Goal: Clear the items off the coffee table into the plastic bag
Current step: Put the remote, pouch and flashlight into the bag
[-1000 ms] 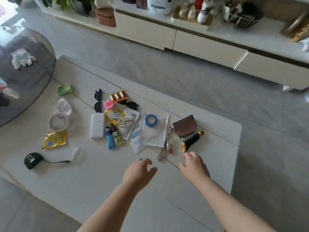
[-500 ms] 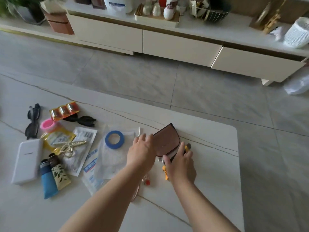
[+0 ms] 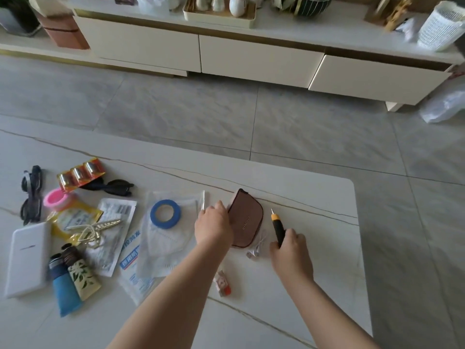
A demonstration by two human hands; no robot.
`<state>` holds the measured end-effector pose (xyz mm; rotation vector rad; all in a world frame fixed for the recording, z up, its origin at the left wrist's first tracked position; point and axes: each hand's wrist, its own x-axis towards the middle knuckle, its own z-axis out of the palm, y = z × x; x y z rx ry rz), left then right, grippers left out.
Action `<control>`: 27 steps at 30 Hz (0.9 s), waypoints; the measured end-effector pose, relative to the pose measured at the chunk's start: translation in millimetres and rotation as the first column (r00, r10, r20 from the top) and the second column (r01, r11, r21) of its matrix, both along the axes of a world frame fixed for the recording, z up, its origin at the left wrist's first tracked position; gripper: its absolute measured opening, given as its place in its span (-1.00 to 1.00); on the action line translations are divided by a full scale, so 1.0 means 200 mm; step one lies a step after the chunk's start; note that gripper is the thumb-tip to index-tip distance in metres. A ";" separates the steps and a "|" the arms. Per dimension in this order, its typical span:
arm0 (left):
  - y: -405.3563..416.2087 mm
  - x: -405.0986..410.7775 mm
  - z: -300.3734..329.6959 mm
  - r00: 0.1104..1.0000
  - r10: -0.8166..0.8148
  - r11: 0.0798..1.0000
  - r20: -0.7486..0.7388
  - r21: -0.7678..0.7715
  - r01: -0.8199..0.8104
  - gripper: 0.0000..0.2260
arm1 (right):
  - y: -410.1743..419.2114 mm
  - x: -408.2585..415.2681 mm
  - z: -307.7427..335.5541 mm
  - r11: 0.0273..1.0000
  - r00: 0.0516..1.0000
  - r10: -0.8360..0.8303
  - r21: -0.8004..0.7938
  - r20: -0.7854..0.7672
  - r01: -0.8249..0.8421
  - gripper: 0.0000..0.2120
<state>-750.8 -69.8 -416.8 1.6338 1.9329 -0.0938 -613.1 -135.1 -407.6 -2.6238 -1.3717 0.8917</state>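
Evidently at the pick-up step, the left hand (image 3: 214, 226) grips the brown pouch (image 3: 247, 219) and the right hand (image 3: 289, 249) holds the screwdriver (image 3: 276, 226), so carrying both to the plastic bag (image 3: 444, 104) on the floor looks next.

Soft, even daylight fills the scene, bright without harsh glare. The pale marble-veined surface (image 3: 314, 260) reflects it mildly, and shadows under the two hands and forearms are faint and diffuse. The wide-angle lens bows the long cream drawer cabinet (image 3: 251, 59) and the grey floor tile lines near the edges. Motion blur softens the far shelf clutter, the white ribbed basket (image 3: 439, 27) at top right and the white flat power bank (image 3: 26, 258) at left; the centre is sharper.
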 end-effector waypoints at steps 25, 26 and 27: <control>-0.45 -0.65 0.58 0.283 0.693 0.608 0.664 -0.326 -0.724 -0.77 | -0.04 -0.48 0.51 0.980 0.677 -0.163 -0.195 -0.718 0.029 -0.98; -0.50 -0.70 0.63 0.244 0.706 0.575 0.665 -0.337 -0.745 -0.76 | -0.06 -0.52 0.56 0.981 0.666 -0.145 -0.193 -0.732 0.001 -0.97; -0.55 -0.75 0.69 0.210 0.720 0.544 0.662 -0.349 -0.763 -0.75 | -0.08 -0.56 0.62 0.981 0.653 -0.133 -0.194 -0.745 -0.022 -0.95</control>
